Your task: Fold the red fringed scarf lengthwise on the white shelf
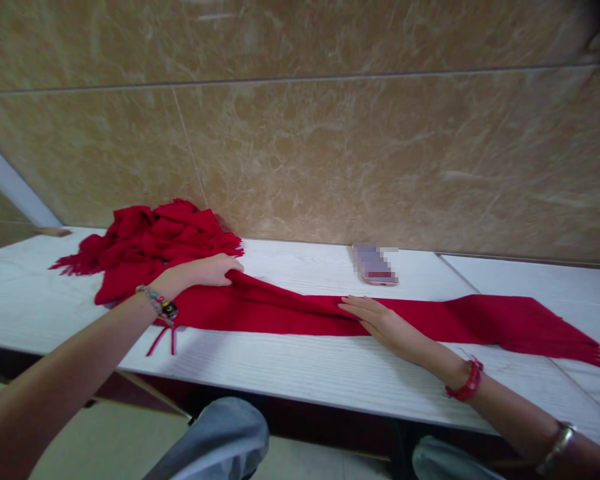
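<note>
A red fringed scarf point(430, 320) lies in a long folded strip across the white table. My left hand point(215, 270) pinches its upper edge near the left end and lifts that edge a little, so a slanting crease runs toward the middle. Flat on the strip's middle rests my right hand point(377, 317), fingers stretched out and pointing left. At the left, the strip meets a crumpled heap of red cloth point(160, 233) with fringes; whether the two are one piece I cannot tell.
Behind the scarf a phone point(375, 264) lies on the white table point(290, 367), near the brown marbled tile wall point(330, 153). A small brown object point(53, 232) sits at the far left. My knees point(230, 427) are below the table's front edge.
</note>
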`<state>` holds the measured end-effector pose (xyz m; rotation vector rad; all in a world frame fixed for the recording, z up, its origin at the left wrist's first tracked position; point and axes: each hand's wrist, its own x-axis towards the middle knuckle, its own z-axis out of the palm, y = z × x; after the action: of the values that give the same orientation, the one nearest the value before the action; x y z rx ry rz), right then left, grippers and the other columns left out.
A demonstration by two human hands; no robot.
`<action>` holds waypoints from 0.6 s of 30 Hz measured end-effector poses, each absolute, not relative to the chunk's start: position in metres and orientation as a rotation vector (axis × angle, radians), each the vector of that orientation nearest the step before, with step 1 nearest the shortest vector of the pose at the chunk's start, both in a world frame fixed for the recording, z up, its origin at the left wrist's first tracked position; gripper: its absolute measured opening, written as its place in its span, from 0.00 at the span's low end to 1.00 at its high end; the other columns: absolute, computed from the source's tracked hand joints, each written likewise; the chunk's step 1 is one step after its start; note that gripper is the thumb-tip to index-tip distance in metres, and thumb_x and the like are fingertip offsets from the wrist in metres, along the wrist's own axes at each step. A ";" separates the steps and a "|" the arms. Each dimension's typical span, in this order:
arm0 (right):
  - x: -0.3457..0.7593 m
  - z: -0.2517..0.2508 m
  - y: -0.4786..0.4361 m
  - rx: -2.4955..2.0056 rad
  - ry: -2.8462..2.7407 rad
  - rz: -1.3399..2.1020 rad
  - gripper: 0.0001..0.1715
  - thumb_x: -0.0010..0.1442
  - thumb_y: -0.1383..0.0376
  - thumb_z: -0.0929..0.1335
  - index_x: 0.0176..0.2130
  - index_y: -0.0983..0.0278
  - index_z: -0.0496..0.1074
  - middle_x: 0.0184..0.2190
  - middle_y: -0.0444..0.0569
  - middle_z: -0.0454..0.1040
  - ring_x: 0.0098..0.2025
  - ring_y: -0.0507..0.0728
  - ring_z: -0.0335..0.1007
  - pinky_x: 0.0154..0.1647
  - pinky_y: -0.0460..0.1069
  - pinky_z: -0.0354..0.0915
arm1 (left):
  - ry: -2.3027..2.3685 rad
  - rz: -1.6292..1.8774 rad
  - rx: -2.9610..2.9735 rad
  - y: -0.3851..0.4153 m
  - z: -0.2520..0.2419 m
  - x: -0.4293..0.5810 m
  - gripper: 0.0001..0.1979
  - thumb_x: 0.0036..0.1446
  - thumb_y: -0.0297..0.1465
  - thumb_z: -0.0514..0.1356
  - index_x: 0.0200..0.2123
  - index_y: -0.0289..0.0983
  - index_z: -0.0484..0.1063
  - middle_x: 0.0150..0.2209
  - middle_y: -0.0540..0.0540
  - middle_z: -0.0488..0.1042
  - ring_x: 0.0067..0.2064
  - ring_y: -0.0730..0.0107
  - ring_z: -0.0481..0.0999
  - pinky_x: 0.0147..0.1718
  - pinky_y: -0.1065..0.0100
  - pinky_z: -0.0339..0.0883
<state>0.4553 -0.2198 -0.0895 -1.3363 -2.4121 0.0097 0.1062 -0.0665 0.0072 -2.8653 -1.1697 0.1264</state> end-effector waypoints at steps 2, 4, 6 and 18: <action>0.457 -0.089 -0.222 -1.344 -2.417 0.004 0.25 0.61 0.71 0.54 0.56 0.60 0.59 0.56 0.50 0.61 0.57 0.55 0.55 0.56 0.55 0.56 | -1.068 0.071 -2.833 -0.080 0.006 0.093 0.16 0.50 0.26 0.51 0.42 0.35 0.70 0.46 0.45 0.71 0.47 0.63 0.67 0.50 0.66 0.57; 0.459 -0.089 -0.224 -1.321 -2.481 0.023 0.25 0.61 0.71 0.54 0.56 0.58 0.59 0.57 0.49 0.58 0.59 0.55 0.51 0.58 0.57 0.52 | -1.095 0.119 -2.777 -0.096 -0.003 0.079 0.17 0.51 0.23 0.49 0.43 0.35 0.69 0.46 0.44 0.69 0.47 0.62 0.68 0.48 0.64 0.59; 0.460 -0.087 -0.227 -1.278 -2.559 0.072 0.25 0.62 0.70 0.54 0.56 0.57 0.58 0.58 0.48 0.57 0.60 0.56 0.48 0.59 0.59 0.47 | -1.134 0.269 -2.784 -0.110 -0.017 0.069 0.19 0.48 0.21 0.50 0.43 0.38 0.69 0.47 0.44 0.69 0.47 0.61 0.68 0.47 0.64 0.61; 0.462 -0.079 -0.231 -1.301 -2.677 0.198 0.24 0.65 0.58 0.53 0.59 0.55 0.52 0.61 0.47 0.49 0.63 0.58 0.36 0.60 0.63 0.38 | -0.882 0.173 -3.083 -0.133 -0.005 0.131 0.18 0.56 0.37 0.53 0.49 0.37 0.65 0.52 0.45 0.65 0.52 0.67 0.63 0.52 0.67 0.54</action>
<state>0.4617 -0.2313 -0.0786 -1.3005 -2.6768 0.1979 0.1305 -0.1332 -0.0048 -3.0831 -0.8825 0.1728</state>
